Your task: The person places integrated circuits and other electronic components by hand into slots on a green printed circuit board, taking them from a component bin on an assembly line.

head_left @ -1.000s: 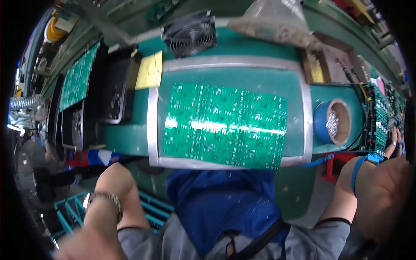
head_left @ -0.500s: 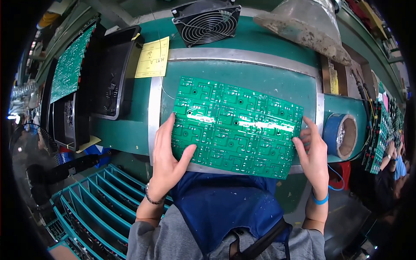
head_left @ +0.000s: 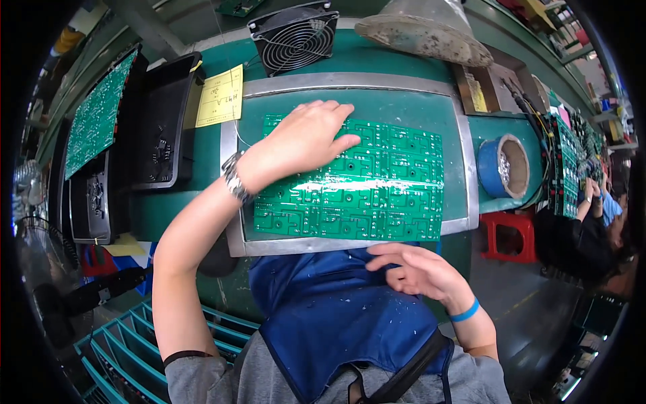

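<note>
A green printed circuit board (head_left: 377, 182) lies on the green worktop, within a metal frame (head_left: 306, 246). Bright glare crosses its middle. My left hand (head_left: 306, 135) reaches over the board's far left part, fingers stretched out and thumb apart; its palm hides that corner, and whether it presses on the board I cannot tell. Just off the near edge of the board, my right hand (head_left: 420, 271) hovers above the apron (head_left: 350, 316), palm partly turned up. Its fingers are loosely bent and apart, with nothing in them.
A black fan (head_left: 296, 44) and a stained hood (head_left: 424, 34) stand at the back. To the left are black bins (head_left: 161, 128) with small parts, another board (head_left: 101, 114) and a yellow paper (head_left: 220, 96). A blue roll (head_left: 494, 167) and red stool (head_left: 508, 237) are right.
Both hands have left the board's side edges. My left hand moved up and over its far left part; my right dropped toward the apron. The board now lies straighter in the frame.
</note>
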`<state>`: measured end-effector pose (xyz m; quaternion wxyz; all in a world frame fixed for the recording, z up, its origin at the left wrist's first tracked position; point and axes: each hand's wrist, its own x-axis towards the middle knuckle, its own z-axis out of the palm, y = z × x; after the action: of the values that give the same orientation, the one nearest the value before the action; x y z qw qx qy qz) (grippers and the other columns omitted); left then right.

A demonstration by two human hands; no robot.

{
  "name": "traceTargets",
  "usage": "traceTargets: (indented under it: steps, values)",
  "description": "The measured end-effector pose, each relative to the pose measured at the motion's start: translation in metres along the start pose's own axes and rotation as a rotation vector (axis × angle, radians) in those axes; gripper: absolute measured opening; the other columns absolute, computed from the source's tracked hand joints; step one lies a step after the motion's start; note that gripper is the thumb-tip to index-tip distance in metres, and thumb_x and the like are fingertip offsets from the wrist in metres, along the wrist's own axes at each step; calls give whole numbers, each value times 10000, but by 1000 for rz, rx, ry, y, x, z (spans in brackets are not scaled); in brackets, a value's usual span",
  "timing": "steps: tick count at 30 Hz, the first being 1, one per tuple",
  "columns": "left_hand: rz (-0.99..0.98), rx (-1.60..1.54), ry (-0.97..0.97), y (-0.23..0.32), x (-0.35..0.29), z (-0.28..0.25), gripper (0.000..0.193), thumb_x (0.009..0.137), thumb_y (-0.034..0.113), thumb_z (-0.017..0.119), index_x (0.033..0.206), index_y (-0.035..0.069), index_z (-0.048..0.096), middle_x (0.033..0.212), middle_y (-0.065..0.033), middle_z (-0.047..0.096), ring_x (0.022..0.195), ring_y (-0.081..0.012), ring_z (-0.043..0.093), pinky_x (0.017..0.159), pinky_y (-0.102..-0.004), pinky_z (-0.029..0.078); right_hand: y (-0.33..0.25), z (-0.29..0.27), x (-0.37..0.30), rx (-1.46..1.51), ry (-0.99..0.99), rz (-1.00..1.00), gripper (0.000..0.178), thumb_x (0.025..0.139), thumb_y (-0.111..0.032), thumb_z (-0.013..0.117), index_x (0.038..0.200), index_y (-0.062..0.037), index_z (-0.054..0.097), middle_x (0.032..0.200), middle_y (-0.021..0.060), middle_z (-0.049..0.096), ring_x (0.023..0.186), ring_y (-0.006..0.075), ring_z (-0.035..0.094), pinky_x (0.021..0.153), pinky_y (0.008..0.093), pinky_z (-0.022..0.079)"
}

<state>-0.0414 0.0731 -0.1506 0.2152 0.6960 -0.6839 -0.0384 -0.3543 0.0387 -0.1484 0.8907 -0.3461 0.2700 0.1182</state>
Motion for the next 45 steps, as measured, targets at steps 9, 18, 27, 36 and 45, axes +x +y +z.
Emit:
traceTargets:
  steps: [9, 18, 27, 36, 45]
  values:
    - [-201, -255, -56, 33, -7, -67, 352, 892, 316, 599, 964, -25, 645, 928, -207, 668, 897, -367, 642, 791, -440, 497, 13, 14, -13, 194, -40, -364, 663, 949, -297, 566, 1484, -113, 221, 1508, 145, 288, 1307, 303, 415, 1052, 471, 356]
    - [-527, -1380, -191, 123, -122, -25, 597, 960, 151, 557, 1459, 19, 257, 1234, -106, 474, 1116, -181, 517, 922, -364, 496, -124, 1, 3, -586, 587, -377, 592, 914, -411, 607, 1303, 7, 450, 1221, 144, 556, 1117, 216, 542, 954, 361, 441]
    - [-504, -1572, 5, 141, -139, 42, 633, 982, 139, 507, 1503, 40, 162, 1367, -173, 414, 1092, -230, 571, 888, -337, 501, -182, -35, 130, -1654, 238, -697, 660, 850, -547, 608, 1115, 57, 616, 1095, 235, 635, 1044, 373, 601, 931, 415, 463]
    - [463, -1322, -219, 148, -125, -42, 211, 864, -4, 610, 1066, 0, 668, 1061, -110, 667, 971, -299, 631, 828, -377, 508, -95, 24, -67, -1307, -559, -146, 167, 856, -134, 690, 981, -30, 650, 889, 94, 650, 863, 242, 656, 759, 348, 533]
    - [806, -1275, -628, 148, -77, -29, 280, 900, 62, 561, 1176, 38, 601, 1121, -116, 585, 846, -252, 617, 667, -348, 505, -9, 34, -128, -1278, 34, -107, 369, 709, -14, 619, 1061, 3, 511, 1024, 148, 573, 859, 313, 619, 748, 378, 519]
